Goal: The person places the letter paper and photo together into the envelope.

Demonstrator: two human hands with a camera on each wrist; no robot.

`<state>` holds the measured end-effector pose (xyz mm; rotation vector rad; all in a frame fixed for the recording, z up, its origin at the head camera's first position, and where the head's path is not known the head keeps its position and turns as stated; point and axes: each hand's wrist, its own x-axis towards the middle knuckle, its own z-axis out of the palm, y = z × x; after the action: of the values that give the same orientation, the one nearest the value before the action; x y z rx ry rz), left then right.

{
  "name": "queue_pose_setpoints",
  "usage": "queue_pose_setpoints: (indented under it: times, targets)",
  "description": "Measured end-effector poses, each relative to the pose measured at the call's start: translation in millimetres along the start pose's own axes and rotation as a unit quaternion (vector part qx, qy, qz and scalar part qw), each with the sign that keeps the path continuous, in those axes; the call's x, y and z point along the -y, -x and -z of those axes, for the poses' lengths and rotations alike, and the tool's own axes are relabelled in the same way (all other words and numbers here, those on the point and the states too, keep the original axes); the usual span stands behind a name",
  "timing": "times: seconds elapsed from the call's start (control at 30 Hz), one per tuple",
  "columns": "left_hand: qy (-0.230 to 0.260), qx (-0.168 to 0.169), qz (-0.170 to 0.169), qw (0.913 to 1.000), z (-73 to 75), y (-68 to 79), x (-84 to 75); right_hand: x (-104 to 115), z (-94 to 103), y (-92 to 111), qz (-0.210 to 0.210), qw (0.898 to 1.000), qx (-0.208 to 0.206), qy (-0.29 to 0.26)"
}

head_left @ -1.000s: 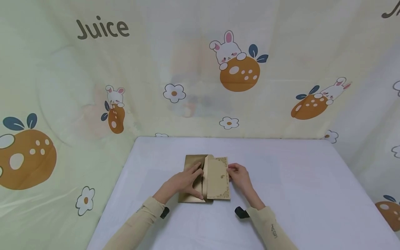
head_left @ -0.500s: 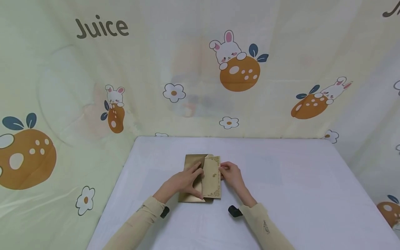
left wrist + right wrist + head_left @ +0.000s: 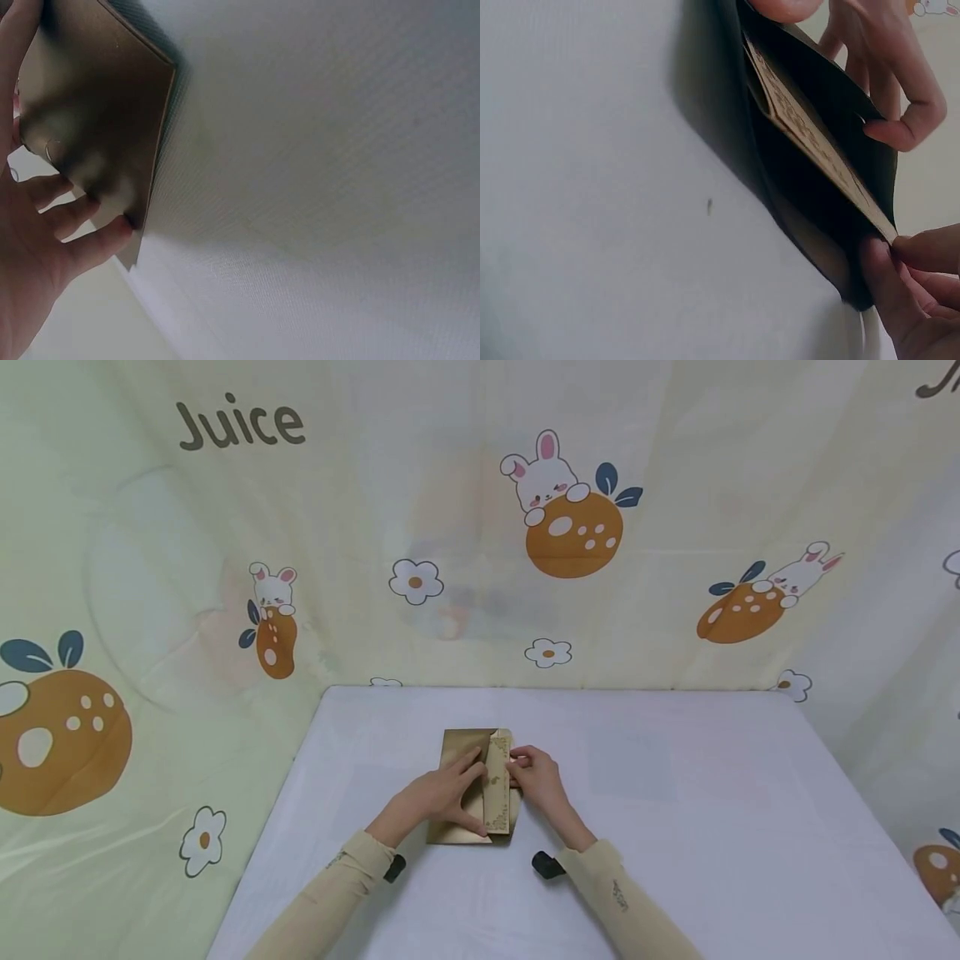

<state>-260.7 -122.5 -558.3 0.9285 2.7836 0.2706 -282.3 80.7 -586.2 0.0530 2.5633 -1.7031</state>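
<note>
A gold envelope (image 3: 459, 745) lies on the white table with its mouth facing right. My left hand (image 3: 442, 793) spreads over it, fingertips and thumb pressing near the opening. In the left wrist view several fingers of the left hand (image 3: 45, 255) rest fairly straight on the envelope (image 3: 105, 82). A cream folded card (image 3: 498, 785) with brown ornament sits partly inside the envelope. My right hand (image 3: 542, 783) pinches the card's right edge. From the right wrist, the card (image 3: 817, 150) stands between the gaping dark walls of the envelope (image 3: 795, 187).
A white cloth covers the table (image 3: 675, 827). Behind and beside it hangs a curtain (image 3: 450, 510) printed with rabbits, oranges and flowers. A small black device (image 3: 548, 865) is at the right wrist, another black device (image 3: 394, 868) at the left.
My right hand has moved left, sliding the card deeper into the envelope, so less of the card shows. The left hand has stayed in place on the envelope.
</note>
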Motion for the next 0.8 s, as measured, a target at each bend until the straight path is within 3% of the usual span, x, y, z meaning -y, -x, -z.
queue_pose_setpoints:
  times: [0.27, 0.8]
  targets:
    - [0.003, 0.0, -0.005, 1.0, 0.3, 0.6, 0.8, 7.5, -12.0, -0.9, 0.024, 0.999, 0.023, 0.016]
    - [-0.011, 0.007, -0.007, 0.9999, 0.7, 0.5, 1.1, 12.4, -24.9, -0.3, 0.044, 0.998, 0.037, -0.01]
